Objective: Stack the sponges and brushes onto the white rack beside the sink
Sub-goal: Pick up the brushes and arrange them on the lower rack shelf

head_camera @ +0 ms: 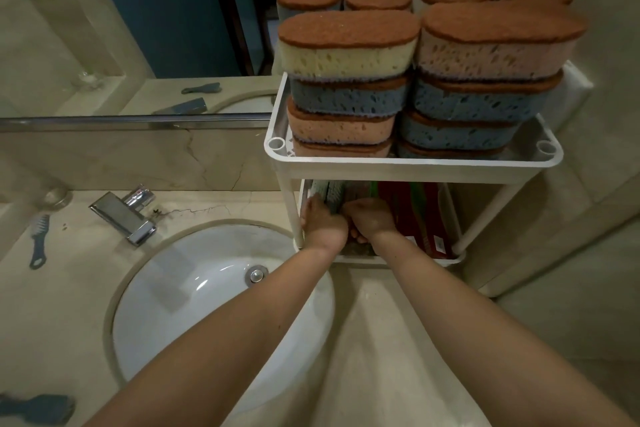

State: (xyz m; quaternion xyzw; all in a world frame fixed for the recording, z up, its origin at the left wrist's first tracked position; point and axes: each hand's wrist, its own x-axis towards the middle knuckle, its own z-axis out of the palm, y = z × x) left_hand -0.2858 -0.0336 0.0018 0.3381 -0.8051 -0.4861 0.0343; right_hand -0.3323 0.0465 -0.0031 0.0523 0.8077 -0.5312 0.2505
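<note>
On the white rack [412, 168], sponges [348, 45] already fill the top; both hands [323, 224] grip brushes [332, 194] below, one brush [38, 241] left at nine o'clock on the tabletop [69, 288].

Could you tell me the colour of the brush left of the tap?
Blue brush, clearest in the head view.

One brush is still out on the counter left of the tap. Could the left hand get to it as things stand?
Probably yes. The brush lies in the open, nothing on it. But the left hand is in the rack's lower shelf and must first withdraw, then cross the sink.
</note>
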